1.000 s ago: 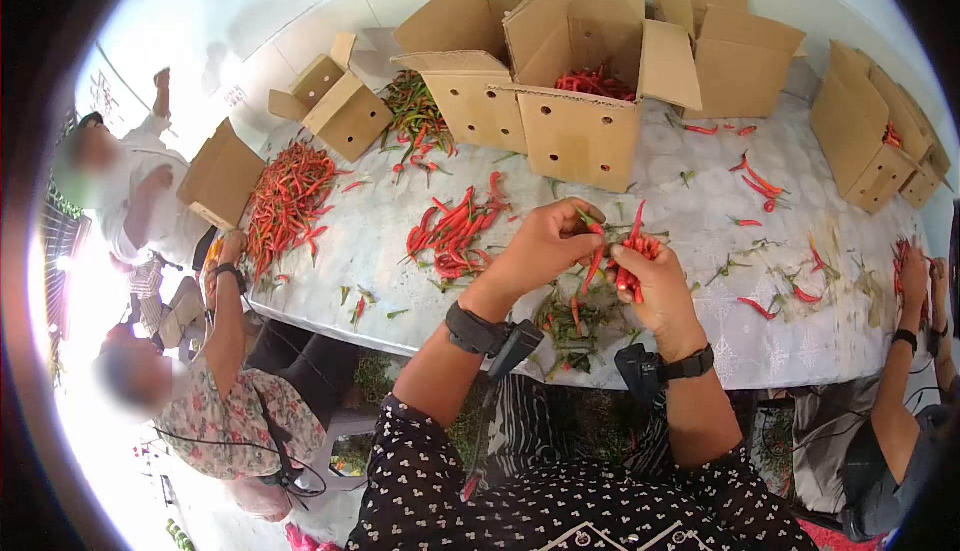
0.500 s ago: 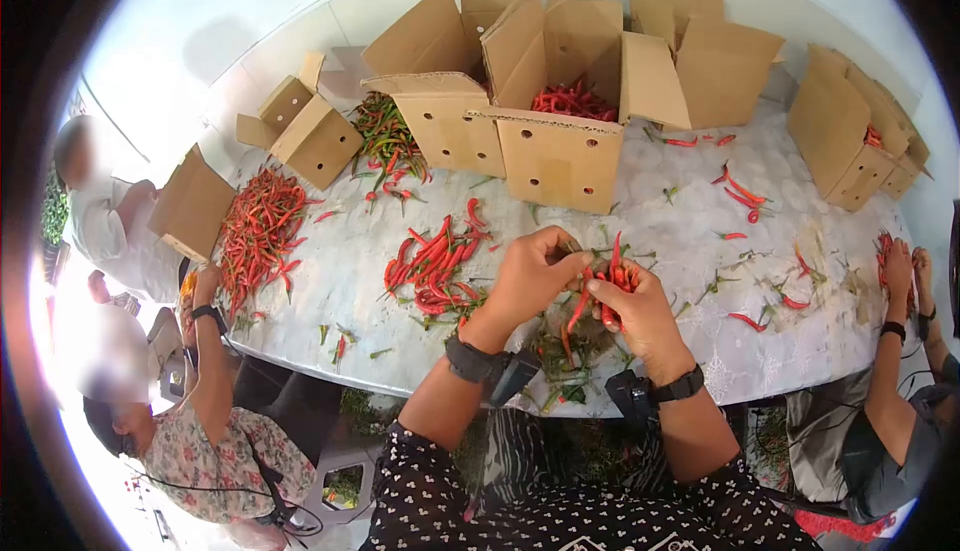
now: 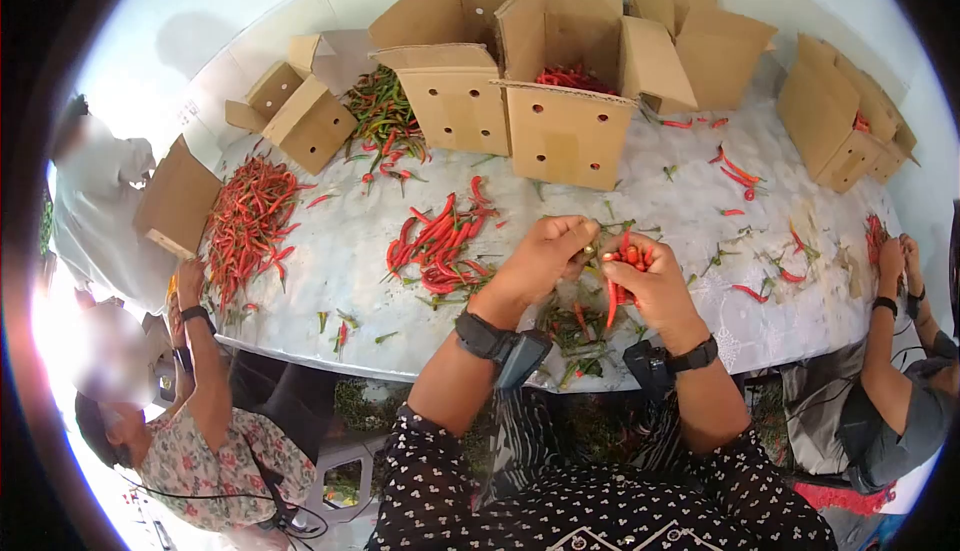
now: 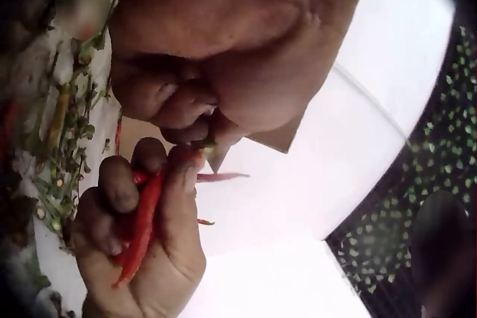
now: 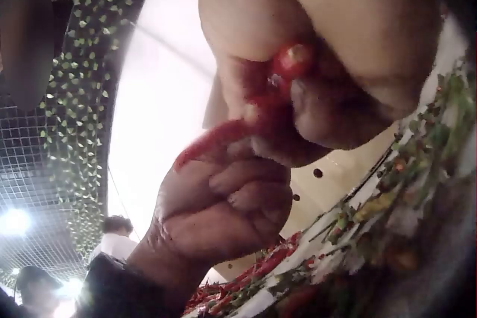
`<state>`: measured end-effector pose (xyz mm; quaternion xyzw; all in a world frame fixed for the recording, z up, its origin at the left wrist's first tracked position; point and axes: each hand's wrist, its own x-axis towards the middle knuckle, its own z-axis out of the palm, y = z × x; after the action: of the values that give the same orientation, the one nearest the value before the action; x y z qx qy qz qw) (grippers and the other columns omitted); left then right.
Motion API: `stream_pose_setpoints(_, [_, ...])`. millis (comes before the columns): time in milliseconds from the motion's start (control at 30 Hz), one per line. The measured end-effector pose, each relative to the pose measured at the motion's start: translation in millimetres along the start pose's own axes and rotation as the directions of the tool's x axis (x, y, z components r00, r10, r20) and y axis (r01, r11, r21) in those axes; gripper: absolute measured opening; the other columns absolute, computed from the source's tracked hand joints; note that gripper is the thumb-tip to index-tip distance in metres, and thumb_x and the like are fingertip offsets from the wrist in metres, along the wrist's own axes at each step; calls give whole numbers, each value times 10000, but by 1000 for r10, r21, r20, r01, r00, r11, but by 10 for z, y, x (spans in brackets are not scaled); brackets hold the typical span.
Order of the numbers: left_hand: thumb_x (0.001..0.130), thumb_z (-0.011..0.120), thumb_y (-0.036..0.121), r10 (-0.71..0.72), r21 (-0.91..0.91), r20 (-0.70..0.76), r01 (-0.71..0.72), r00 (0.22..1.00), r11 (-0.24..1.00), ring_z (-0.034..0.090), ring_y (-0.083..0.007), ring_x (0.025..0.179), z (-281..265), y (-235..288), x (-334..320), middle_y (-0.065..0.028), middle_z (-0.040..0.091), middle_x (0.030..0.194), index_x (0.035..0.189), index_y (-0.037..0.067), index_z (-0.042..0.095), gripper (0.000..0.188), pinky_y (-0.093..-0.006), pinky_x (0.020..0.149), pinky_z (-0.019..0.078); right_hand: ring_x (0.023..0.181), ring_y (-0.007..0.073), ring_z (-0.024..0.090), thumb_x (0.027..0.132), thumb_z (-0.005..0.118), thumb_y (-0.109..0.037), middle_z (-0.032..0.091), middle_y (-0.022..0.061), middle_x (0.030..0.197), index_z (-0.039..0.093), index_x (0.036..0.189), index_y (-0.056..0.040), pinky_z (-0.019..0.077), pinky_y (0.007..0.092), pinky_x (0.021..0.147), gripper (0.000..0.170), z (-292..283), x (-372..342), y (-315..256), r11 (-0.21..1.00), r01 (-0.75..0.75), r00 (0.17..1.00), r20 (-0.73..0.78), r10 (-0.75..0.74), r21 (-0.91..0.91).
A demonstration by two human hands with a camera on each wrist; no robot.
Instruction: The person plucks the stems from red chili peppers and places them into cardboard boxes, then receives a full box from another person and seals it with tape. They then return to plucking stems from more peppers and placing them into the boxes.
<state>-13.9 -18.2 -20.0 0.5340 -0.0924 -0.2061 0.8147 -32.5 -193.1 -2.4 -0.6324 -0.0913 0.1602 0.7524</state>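
My right hand (image 3: 655,281) grips several red chillies, one chilli (image 3: 612,303) hanging down below its fingers. In the left wrist view that red chilli (image 4: 143,228) slants across the right palm, its top end under the thumb. My left hand (image 3: 550,256) meets the right one, fingers curled, and pinches a short green stem (image 4: 209,142) at the right thumb tip. Cut ends of held chillies show between the right fingers in the right wrist view. Beneath both hands lies a heap of green stems (image 3: 575,346) with some red chillies.
A pile of red chillies (image 3: 440,246) lies left of my hands, a larger pile (image 3: 250,221) farther left. Cardboard boxes (image 3: 568,136) stand along the back. Loose chillies and stems lie scattered on the right of the table (image 3: 640,211). People work at both ends.
The chilli that pointed up from my right hand no longer stands out above it. My left fingers have moved from a red chilli to a green stem. The head view has shifted slightly.
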Motion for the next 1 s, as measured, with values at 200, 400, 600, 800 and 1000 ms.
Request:
stream_pose_setpoints(200, [793, 614, 174, 362, 584, -207, -182, 909, 791, 470, -101, 569, -64, -148, 133, -12, 521, 622, 765, 1, 564, 182, -267, 523, 382, 490, 43, 454, 835, 601, -228, 539, -8, 630, 550, 814, -72, 343, 182, 428, 166, 50, 181, -639, 920, 329, 883, -276, -380, -214])
stream_pose_setpoints(400, [758, 622, 149, 409, 618, -157, -234, 899, 751, 536, -158, 629, -18, -92, 87, -103, 594, 699, 789, -7, 571, 167, -303, 601, 443, 565, 66, 502, 820, 615, -299, 575, 10, 673, 539, 865, -38, 382, 207, 489, 275, 147, 1188, -1699, 745, 583, 706, -253, -662, -325])
stream_pose_setpoints(600, [738, 606, 108, 538, 768, -190, -217, 821, 602, 584, -235, 643, -112, -2, 46, -153, 592, 714, 794, 10, 579, 116, -333, 596, 455, 627, 93, 523, 788, 626, -325, 609, 45, 744, 557, 964, 4, 418, 236, 581, 379, 97, 1799, -1543, 309, 248, 557, -126, -821, -918])
stream_pose_setpoints(800, [711, 592, 94, 740, 963, -253, 235, 623, 132, 588, -311, 790, -413, 190, -81, -160, 581, 800, 842, 52, 620, 140, -397, 664, 478, 562, 74, 474, 815, 582, -231, 545, 14, 621, 584, 850, -7, 357, 216, 508, 226, 360, 547, -1215, 823, 501, 813, -179, -554, -268])
stream_pose_setpoints(1000, [716, 570, 109, 615, 840, -321, 516, 721, -166, 606, -299, 695, -692, 101, -122, -119, 597, 818, 925, 39, 626, 227, -362, 607, 497, 497, 66, 435, 832, 560, -169, 525, 5, 598, 582, 832, -16, 318, 211, 450, 155, 243, -6, -440, 964, 260, 956, -154, -249, 50])
